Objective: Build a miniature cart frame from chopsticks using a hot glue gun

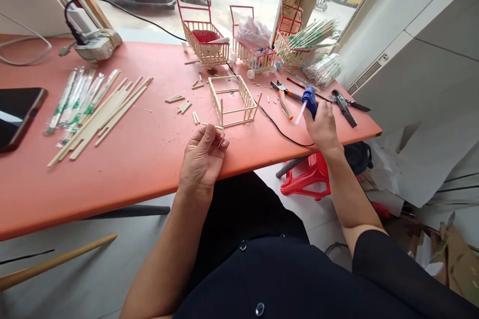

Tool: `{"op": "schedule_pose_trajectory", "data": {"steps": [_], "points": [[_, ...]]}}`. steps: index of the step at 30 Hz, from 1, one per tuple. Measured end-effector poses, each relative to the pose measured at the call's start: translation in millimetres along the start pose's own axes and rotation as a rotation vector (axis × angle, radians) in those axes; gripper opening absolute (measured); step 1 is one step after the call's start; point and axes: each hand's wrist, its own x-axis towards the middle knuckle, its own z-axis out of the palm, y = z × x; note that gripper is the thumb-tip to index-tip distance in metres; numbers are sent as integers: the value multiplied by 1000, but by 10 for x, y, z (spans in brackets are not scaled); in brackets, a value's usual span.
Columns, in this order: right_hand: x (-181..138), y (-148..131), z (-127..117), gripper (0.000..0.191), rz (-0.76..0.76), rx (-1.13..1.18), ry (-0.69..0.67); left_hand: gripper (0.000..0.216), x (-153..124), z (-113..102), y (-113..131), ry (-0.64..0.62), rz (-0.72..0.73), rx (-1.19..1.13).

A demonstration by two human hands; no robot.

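Observation:
My left hand is closed in a pinch on a short wooden stick at the table's front edge. Just beyond it stands a small open frame built of thin wooden sticks, with slatted sides and upright posts at the near corners. In my right hand is a blue glue gun, its pale, whitish nozzle end pointing down and left over the table. Short cut stick pieces lie in small groups left of the frame. The glue gun's handle is mostly hidden by my fingers.
Long chopsticks and wrapped ones lie at left beside a phone. Pliers and black clippers rest at right. Miniature stick carts line the back. A black cord crosses the table; a red stool stands below.

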Motion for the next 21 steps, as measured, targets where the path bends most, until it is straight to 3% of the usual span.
{"op": "schedule_pose_trajectory", "data": {"steps": [6,13,21], "points": [[240,-121,196,45,135,-124,-108,55,-25,21,30,14,-12,30],[234,-230,178,48,187,-157,-158,56,-36,43,22,22,3,97],[202,-215,188,47,166,-130,-135,50,-59,65,-21,-10,205,296]]}}
